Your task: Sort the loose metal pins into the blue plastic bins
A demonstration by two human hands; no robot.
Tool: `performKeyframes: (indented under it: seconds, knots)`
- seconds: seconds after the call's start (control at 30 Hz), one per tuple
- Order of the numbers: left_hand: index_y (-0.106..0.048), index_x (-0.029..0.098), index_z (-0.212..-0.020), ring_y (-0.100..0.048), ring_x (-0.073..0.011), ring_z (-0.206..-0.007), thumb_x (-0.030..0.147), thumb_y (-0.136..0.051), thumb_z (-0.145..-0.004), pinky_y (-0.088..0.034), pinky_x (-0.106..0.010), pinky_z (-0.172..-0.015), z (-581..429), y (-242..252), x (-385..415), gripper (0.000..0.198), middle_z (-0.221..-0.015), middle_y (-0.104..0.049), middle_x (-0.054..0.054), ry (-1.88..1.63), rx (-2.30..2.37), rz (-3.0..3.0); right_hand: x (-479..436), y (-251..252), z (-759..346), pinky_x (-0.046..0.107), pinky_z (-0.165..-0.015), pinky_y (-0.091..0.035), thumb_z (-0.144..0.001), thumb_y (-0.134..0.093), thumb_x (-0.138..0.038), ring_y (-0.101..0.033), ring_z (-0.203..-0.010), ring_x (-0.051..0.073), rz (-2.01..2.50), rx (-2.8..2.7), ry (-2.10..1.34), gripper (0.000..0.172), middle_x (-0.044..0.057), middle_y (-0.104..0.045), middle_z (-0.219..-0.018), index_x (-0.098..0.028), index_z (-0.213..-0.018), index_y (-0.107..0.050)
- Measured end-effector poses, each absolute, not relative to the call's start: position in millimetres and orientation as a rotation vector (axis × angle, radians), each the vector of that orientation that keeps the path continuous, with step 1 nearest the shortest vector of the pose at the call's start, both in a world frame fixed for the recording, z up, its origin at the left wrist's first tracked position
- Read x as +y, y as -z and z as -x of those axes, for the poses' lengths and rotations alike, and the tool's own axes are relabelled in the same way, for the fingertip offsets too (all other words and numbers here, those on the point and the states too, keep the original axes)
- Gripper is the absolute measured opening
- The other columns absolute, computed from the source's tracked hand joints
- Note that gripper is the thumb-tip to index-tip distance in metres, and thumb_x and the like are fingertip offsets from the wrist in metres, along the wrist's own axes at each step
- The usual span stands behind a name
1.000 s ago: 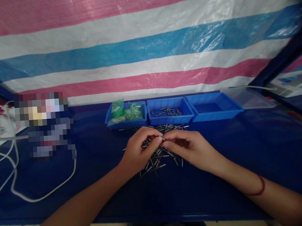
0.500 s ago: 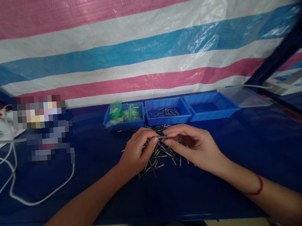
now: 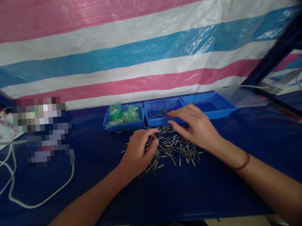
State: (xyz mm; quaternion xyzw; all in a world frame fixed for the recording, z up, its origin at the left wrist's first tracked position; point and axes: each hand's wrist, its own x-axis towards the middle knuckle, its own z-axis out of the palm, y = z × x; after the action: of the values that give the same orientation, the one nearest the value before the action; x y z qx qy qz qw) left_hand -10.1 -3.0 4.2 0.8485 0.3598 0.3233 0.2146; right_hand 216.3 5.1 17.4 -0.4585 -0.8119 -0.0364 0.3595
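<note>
A loose pile of blind rivets (image 3: 169, 146), thin dark pins with short silvery bodies, lies spread on the blue tabletop. My left hand (image 3: 140, 148) rests at the pile's left side, thumb and forefinger apart with nothing visible between them. Over the front rim of the middle blue bin (image 3: 164, 120) hovers my right hand (image 3: 197, 127), its thumb and fingers parted and no rivet seen in them. Several rivets (image 3: 163, 111) lie inside that bin; my right hand hides its right part.
The left blue bin (image 3: 124, 127) holds green plastic packets (image 3: 114, 111). To the right stands another blue bin (image 3: 210, 115), beside a clear plastic sheet or lid (image 3: 250, 97). White cables (image 3: 43, 205) loop across the left of the blue table (image 3: 172, 197). A striped tarp (image 3: 136, 55) hangs behind.
Both hands held a rivet between their fingertips over the pile. They have parted: my right hand moved up to the middle bin and opened, while my left hand stayed near the pile and opened.
</note>
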Motion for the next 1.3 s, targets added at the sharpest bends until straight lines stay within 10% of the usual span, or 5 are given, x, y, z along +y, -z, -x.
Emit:
performKeyframes:
  seconds: [1.3]
  knots:
    - [-0.062, 0.019, -0.106, -0.057, -0.0211, -0.099, 0.02, -0.051, -0.089, -0.044, -0.036, -0.088, 8, -3, -1, 0.02, -0.101, -0.066, -0.007, -0.81, 0.982, -2.426, -6, 5, -197, 0.035, -0.078, -0.047, -0.087, -0.054, -0.014, -0.057, -0.085, 0.02, 1.241, -2.4, -0.337, 0.011, 0.007, -0.061, -0.087, -0.016, -0.09, -0.063]
